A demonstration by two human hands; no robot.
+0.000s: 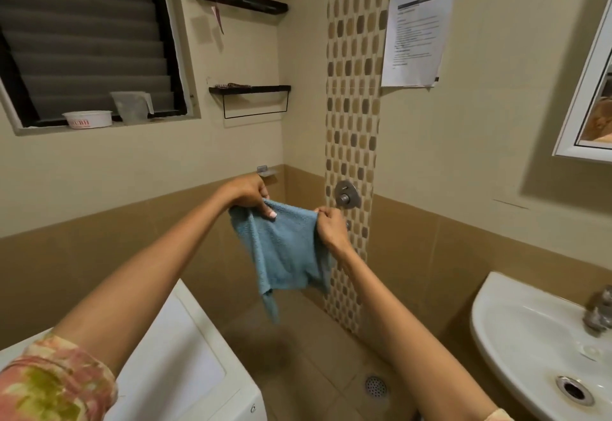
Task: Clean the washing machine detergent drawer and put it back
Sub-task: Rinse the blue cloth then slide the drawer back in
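Observation:
A blue terry cloth (284, 251) hangs spread out in front of me at arm's length, held up by its top edge. My left hand (250, 197) pinches the cloth's upper left corner. My right hand (331, 226) grips the upper right corner. The white washing machine (185, 354) stands at the lower left, below my left arm. No detergent drawer is in view.
A white sink (530, 347) with a tap (599, 314) sits at the lower right. A round wall valve (347, 194) is on the mosaic tile strip behind the cloth. A floor drain (376, 386) lies below. Two dark shelves (248, 89) and a windowsill holding containers (87, 119) are up left.

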